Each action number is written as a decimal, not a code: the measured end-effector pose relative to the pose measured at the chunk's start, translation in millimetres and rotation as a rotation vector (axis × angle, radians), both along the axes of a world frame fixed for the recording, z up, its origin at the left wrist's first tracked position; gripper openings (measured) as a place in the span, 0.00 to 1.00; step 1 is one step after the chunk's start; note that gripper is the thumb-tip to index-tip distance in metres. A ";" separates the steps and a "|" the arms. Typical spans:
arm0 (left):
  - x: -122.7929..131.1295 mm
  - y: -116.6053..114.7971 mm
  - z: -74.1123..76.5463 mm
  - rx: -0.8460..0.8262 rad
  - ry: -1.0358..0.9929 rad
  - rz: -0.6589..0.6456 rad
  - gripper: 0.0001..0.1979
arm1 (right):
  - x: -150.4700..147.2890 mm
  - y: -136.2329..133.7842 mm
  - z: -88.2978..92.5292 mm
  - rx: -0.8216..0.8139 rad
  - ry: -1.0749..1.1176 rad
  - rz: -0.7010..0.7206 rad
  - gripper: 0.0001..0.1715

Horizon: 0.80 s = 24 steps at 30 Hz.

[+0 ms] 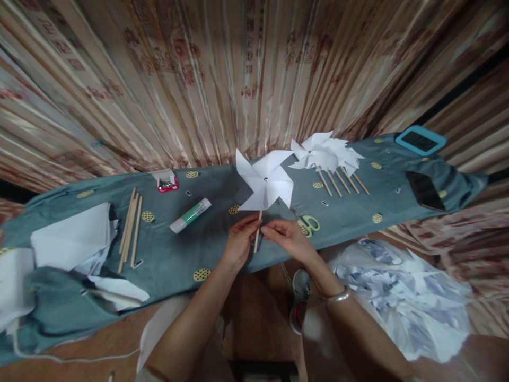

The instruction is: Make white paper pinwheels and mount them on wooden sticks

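A white paper pinwheel with a shiny pin at its centre stands upright above the table on a thin wooden stick. My left hand is closed on the stick just below the paper blades. From the other side, my right hand pinches at the same stick, thumb and fingertips together; their exact contact is hard to make out. Green-handled scissors lie just beyond my right hand, blades partly hidden. Several finished pinwheels are piled at the back right, sticks pointing toward me.
Left on the cloth-covered table lie a glue stick, a small red box of pins, loose wooden sticks and white paper. A phone and blue-framed timer sit right. A plastic bag of paper pieces stands below.
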<state>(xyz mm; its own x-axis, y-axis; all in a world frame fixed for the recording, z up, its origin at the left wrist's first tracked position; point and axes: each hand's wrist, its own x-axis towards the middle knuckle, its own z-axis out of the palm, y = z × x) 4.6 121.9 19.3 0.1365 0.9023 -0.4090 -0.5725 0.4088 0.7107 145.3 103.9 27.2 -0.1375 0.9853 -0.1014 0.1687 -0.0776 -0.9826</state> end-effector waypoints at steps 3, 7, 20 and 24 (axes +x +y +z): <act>1.5 3.0 3.9 -0.003 -0.042 0.016 0.17 | -6.6 -7.9 -6.8 0.039 -0.095 0.011 0.16; 5.4 3.9 5.4 -0.022 -0.073 0.009 0.16 | -18.2 -15.9 -15.6 0.066 -0.111 -0.054 0.13; -2.3 -4.2 6.0 -0.045 -0.072 0.008 0.17 | 34.9 16.0 20.8 0.140 -0.191 -0.237 0.21; -6.0 -5.7 4.8 -0.026 -0.042 -0.006 0.19 | 89.5 48.7 38.6 0.185 -0.704 -0.236 0.21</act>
